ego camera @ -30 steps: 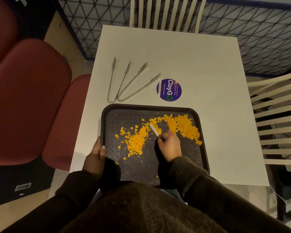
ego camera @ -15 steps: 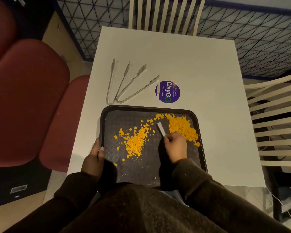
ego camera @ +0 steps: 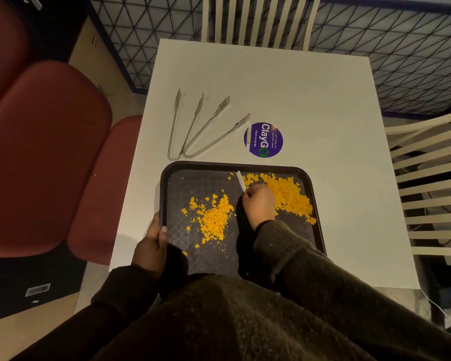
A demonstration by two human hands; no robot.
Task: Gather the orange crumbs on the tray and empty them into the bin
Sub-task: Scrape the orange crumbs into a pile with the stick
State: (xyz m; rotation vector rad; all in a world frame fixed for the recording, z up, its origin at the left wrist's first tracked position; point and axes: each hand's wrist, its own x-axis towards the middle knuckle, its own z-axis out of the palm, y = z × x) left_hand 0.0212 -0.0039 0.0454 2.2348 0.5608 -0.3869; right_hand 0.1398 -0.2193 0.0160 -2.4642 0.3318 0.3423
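Observation:
A dark plastic tray (ego camera: 245, 166) lies at the near edge of the white table (ego camera: 310, 100). Orange crumbs sit on it in two heaps, a left heap (ego camera: 215, 220) and a larger right heap (ego camera: 289, 195). My right hand (ego camera: 259, 204) is over the tray between the heaps and grips a thin white stick (ego camera: 240, 181) that points toward the tray's far rim. My left hand (ego camera: 151, 244) holds the tray's left rim, thumb on top. No bin is in view.
Two pairs of metal tongs (ego camera: 190, 126) lie on the table just beyond the tray's left half. A round purple sticker (ego camera: 263, 139) is beside them. Red seats (ego camera: 44, 152) stand left of the table, and slatted white chairs stand at the far side (ego camera: 255, 19) and right side (ego camera: 432, 183).
My right hand has moved the white stick away from me and to the right, toward the tray's far rim. The crumbs now lie in two separate heaps. My left hand has kept its hold.

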